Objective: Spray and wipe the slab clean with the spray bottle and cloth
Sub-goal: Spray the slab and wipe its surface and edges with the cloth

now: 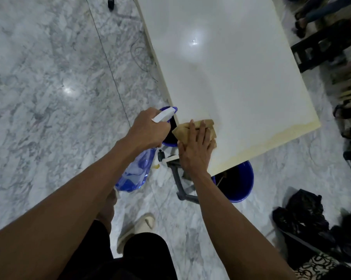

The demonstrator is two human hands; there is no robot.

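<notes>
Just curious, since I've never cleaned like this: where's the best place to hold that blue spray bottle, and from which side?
Around the neck, just under the white spray head, coming from behind, as the left hand does now. The spray bottle narrows there while its body widens below, so a grip sits snugly, and the nozzle points away toward the slab, leaving the trigger side within the fingers' likely reach.

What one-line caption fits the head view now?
Right hand presses cloth on white slab's near corner; left hand holds spray bottle.

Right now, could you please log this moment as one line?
left hand: holds spray bottle | right hand: flat on cloth | slab: near corner
</notes>
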